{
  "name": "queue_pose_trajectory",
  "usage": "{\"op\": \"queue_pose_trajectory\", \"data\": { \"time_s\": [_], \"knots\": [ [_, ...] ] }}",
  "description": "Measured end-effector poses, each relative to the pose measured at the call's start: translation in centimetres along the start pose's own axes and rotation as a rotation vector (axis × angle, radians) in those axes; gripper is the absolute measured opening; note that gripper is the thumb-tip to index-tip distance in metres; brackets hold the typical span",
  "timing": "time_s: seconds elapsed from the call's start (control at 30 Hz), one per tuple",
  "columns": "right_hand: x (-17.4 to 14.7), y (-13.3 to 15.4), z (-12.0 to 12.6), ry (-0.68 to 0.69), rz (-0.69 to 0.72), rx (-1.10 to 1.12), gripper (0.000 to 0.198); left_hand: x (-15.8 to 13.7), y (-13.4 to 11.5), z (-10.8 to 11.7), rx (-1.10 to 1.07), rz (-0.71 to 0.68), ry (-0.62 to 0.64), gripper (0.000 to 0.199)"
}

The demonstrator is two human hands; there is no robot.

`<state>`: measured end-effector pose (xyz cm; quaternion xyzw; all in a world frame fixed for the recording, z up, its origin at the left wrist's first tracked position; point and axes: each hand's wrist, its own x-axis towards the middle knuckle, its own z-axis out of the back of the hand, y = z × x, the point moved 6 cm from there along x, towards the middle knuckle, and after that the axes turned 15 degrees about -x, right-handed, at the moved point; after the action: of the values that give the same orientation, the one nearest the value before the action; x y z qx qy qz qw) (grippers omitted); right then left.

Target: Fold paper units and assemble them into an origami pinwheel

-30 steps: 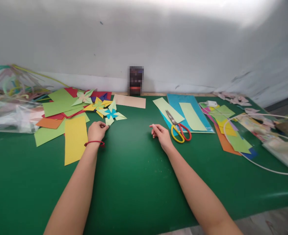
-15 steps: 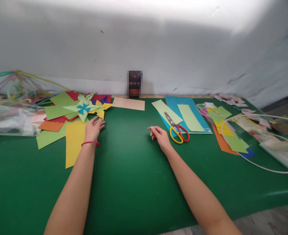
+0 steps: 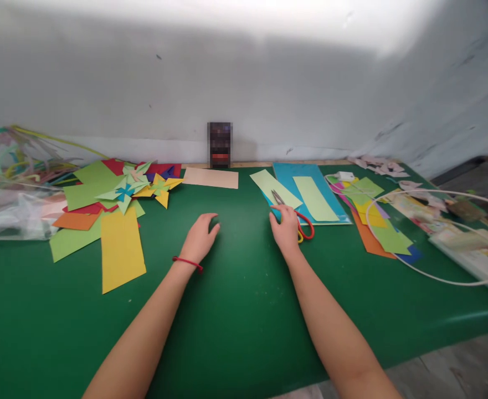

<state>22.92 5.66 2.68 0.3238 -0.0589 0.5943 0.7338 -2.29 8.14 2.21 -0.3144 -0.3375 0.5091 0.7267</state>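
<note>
1. The left hand, wearing a red cord bracelet, is loosely open. Its fingers and thumb curve towards each other with a clear gap between them, and it holds nothing. It is above the green tabletop.
2. The right hand is bent over the middle of the scissors, covering the pivot. I cannot tell whether its fingers have closed on them.
3. The scissors have 1 red and 1 yellow handle. The blades point away from the person, over a pale green strip; the red loop shows to the right of the hand.
4. Beyond the scissors lies a blue sheet, with 1 more pale strip on top.
5. Left of the left hand are 3 folded paper stars: a blue-centred star, a yellow star and a peach-centred star. They lie among coloured papers, near a yellow sheet.
6. A dark upright object stands by the wall behind a peach strip. It is pixelated, so any label is unreadable.
7. A white plug sits near the blue sheet; any marking is too small to read.
</note>
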Motion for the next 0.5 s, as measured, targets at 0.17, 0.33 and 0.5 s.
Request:
{"op": "queue_pose_trajectory", "data": {
  "time_s": [0.17,0.33,0.5],
  "knots": [
    [-0.3,-1.8,-0.5,0.049,-0.101,-0.258,0.039,-0.8,-0.4,-2.4,0.251,-0.110,0.055,0.040],
    [-0.7,-1.6,0.1,0.046,-0.125,-0.339,0.042,-0.6,0.2,-2.5,0.330,-0.152,0.106,0.043],
    [-0.7,-4.6,2.1,0.008,-0.276,-0.393,0.041,-0.3,0.5,-2.6,0.374,-0.151,0.109,0.043]
  ]
}}
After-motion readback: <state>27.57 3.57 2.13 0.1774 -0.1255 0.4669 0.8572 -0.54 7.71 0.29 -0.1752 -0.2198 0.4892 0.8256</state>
